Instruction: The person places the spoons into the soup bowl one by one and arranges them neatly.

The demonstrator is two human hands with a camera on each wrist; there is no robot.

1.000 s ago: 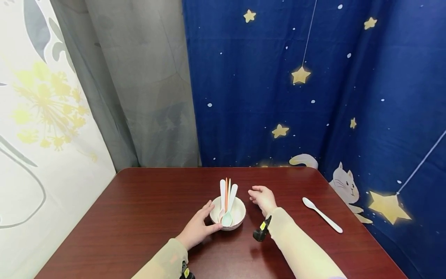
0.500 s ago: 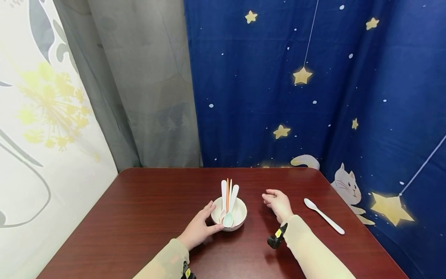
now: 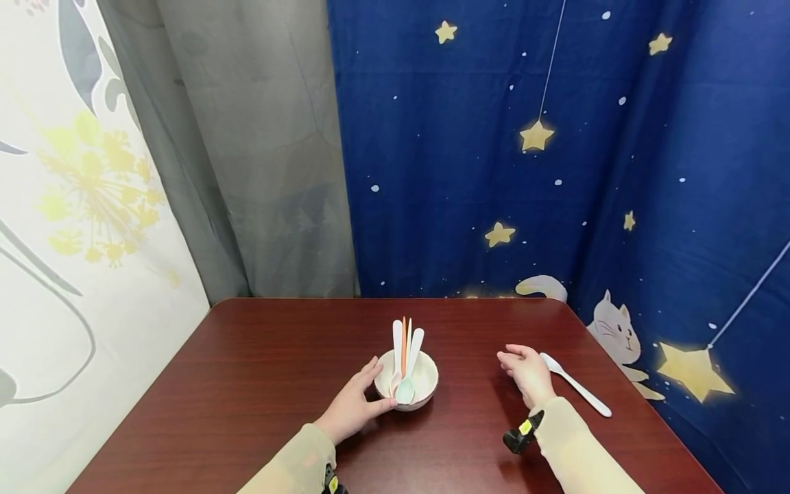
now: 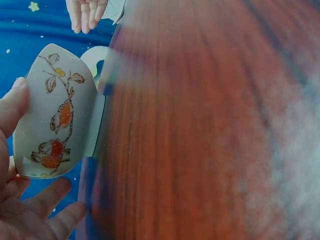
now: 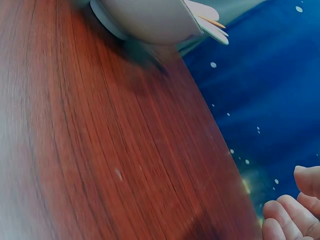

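A small white bowl (image 3: 427, 376) stands mid-table, with several spoons leaning in it, handles toward the far side. A mint-green spoon (image 3: 405, 392) lies in front, beside a pink-bowled spoon (image 3: 396, 379) and an orange handle (image 3: 404, 346). My left hand (image 3: 352, 408) holds the bowl's left side between thumb and fingers. In the left wrist view, painted red-orange fruit on a branch decorates the bowl's wall (image 4: 62, 112). My right hand (image 3: 527, 374), fingers loosely bent and holding nothing, hovers just left of a white spoon (image 3: 583, 392), overlapping its tip in the head view.
The dark red-brown wooden table (image 3: 278, 357) has a far edge close to the curtains. A blue star-patterned curtain (image 3: 457, 171) and a grey one (image 3: 271, 171) hang behind it. The lone spoon lies near the table's right edge.
My right hand has moved right, away from the bowl and up to the lone spoon. The left hand stays at the bowl, and the spoons in it have not shifted.
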